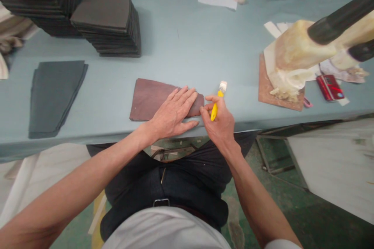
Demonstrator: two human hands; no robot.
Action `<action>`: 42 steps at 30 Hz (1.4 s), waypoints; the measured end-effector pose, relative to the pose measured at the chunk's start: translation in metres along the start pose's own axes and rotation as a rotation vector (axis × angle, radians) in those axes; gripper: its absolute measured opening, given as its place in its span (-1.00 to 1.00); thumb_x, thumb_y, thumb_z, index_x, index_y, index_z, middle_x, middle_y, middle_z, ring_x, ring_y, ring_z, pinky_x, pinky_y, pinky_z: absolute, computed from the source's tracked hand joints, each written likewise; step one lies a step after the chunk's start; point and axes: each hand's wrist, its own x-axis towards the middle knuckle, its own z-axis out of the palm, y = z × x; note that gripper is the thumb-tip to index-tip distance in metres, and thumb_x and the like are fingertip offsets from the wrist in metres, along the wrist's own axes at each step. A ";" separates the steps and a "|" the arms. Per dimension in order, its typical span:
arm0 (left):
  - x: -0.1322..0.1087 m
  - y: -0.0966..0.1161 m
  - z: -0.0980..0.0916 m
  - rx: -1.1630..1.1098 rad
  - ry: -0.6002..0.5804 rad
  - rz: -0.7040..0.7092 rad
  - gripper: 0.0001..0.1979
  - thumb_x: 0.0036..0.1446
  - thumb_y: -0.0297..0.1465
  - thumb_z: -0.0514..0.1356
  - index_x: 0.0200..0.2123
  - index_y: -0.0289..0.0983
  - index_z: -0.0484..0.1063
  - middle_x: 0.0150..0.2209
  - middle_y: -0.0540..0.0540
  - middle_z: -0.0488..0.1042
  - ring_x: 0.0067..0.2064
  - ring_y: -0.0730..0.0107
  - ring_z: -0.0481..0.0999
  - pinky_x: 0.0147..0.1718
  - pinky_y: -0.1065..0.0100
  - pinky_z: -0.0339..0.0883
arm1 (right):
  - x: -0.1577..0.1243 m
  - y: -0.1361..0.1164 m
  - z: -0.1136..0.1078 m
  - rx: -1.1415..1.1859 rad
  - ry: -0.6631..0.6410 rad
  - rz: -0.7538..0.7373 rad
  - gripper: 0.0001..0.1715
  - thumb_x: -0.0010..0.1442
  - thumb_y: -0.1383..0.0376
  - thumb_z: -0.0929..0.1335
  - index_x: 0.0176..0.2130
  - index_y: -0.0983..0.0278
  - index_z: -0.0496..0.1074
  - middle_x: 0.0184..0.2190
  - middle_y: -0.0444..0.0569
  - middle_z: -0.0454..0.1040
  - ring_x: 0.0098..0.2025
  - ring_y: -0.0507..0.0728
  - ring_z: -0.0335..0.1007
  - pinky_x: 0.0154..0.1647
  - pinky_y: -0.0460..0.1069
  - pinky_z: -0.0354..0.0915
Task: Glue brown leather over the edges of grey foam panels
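Flat on a brown leather-like piece [149, 99] rests my left hand [173, 113], open, its fingers stretched towards the right. The piece lies near the front edge of the table and looks like a thin stack. My right hand [219, 120] is closed around a small brush with a yellow handle [214, 111]. The brush's pale bristles point away from me, above the table. Thumb and index finger of that hand meet at the right end of the brown piece; whether they pinch its edge I cannot tell.
Dark grey cut pieces [55, 97] lie at the left, with tall stacks of dark pieces [105, 4] behind. On the right, a glue-crusted container [298, 46] stands on a brown board [264, 85]. A red box [330, 87] lies beside it. The blue-green table [175, 54] ends just before my lap.
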 end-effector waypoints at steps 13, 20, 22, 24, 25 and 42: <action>-0.025 -0.001 -0.018 -0.008 -0.001 -0.117 -0.17 0.44 0.02 0.19 0.54 -0.35 0.09 0.58 -0.46 0.11 0.62 -0.30 0.04 0.54 -0.29 0.00 | 0.015 -0.013 -0.001 0.355 0.019 0.000 -0.67 0.22 0.12 0.41 -0.03 0.17 0.45 -0.46 -0.26 0.44 -0.46 0.04 0.35 -0.34 0.01 0.37; -0.033 -0.001 -0.029 -0.004 0.086 -0.193 -0.35 0.47 -0.08 0.14 0.45 -0.33 0.27 0.51 -0.42 0.28 0.56 -0.25 0.21 0.48 -0.24 0.17 | 0.024 -0.024 -0.002 0.519 -0.007 0.056 -0.63 0.17 0.12 0.44 -0.05 0.16 0.42 -0.50 -0.30 0.41 -0.51 0.00 0.32 -0.46 -0.06 0.33; -0.034 0.000 -0.031 0.012 0.109 -0.196 -0.39 0.46 -0.13 0.14 0.43 -0.33 0.30 0.48 -0.41 0.34 0.54 -0.22 0.27 0.47 -0.22 0.21 | 0.026 -0.027 -0.002 0.556 -0.005 0.088 -0.60 0.16 0.11 0.45 -0.04 0.16 0.41 -0.47 -0.28 0.42 -0.51 0.00 0.36 -0.47 -0.06 0.37; -0.036 0.001 -0.032 0.042 0.115 -0.190 -0.43 0.44 -0.22 0.14 0.40 -0.34 0.33 0.45 -0.41 0.38 0.50 -0.20 0.33 0.45 -0.20 0.26 | 0.028 -0.029 -0.002 0.578 -0.003 0.118 -0.58 0.15 0.10 0.46 -0.03 0.17 0.40 -0.46 -0.27 0.43 -0.50 0.01 0.40 -0.47 -0.06 0.39; -0.037 0.002 -0.033 0.059 0.120 -0.190 -0.46 0.44 -0.27 0.13 0.39 -0.35 0.36 0.43 -0.40 0.40 0.48 -0.18 0.37 0.43 -0.18 0.30 | 0.029 -0.030 -0.002 0.580 -0.004 0.125 -0.57 0.16 0.09 0.47 -0.02 0.17 0.40 -0.46 -0.26 0.43 -0.49 0.02 0.42 -0.47 -0.06 0.40; -0.022 -0.021 -0.134 -0.233 0.402 -0.554 -0.66 0.39 -0.15 0.11 -0.29 -0.21 0.55 -0.46 0.03 0.40 -0.40 0.36 0.34 -0.35 0.30 0.14 | 0.029 -0.019 0.017 0.112 0.227 -0.371 -0.66 0.40 0.04 0.45 0.02 0.20 0.52 -0.11 0.00 0.72 -0.19 0.16 0.69 -0.09 0.08 0.58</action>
